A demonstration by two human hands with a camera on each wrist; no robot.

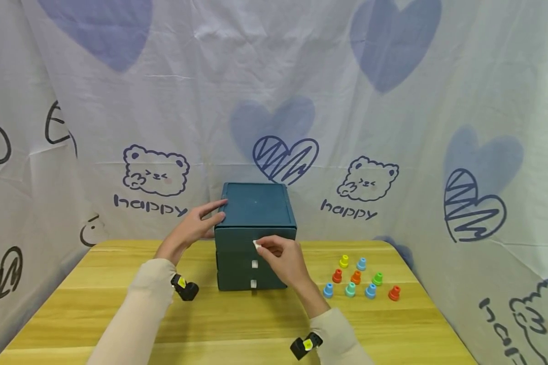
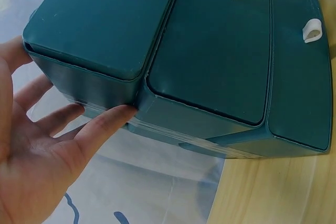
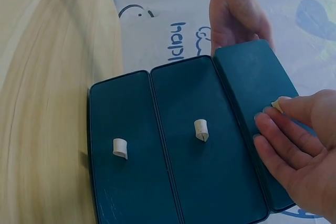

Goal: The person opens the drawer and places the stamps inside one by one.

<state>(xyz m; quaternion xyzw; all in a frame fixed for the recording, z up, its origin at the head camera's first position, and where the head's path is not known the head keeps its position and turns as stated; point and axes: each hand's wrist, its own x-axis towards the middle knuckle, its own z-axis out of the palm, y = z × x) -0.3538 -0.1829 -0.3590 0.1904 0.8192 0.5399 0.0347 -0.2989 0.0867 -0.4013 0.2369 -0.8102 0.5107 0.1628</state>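
Note:
A dark teal three-drawer box (image 1: 258, 205) stands on the table, each drawer front bearing a white loop tab. Thumb and forefinger of my right hand (image 1: 286, 261) pinch the top drawer's pull tab (image 3: 276, 106). That top drawer (image 3: 254, 77) juts a little in front of the two below it. Against the box's left side, my left hand (image 1: 189, 228) rests with its fingers (image 2: 107, 121) spread and fairly straight. The middle tab (image 3: 201, 129) and bottom tab (image 3: 120, 148) hang free. What lies inside the drawers is hidden.
Right of the box, several small stepped plastic cones stand on the wooden table (image 1: 210, 334), among them a yellow cone (image 1: 344, 261), a green cone (image 1: 377, 279) and a red cone (image 1: 394, 293). A printed cloth (image 1: 219, 111) hangs close behind the box.

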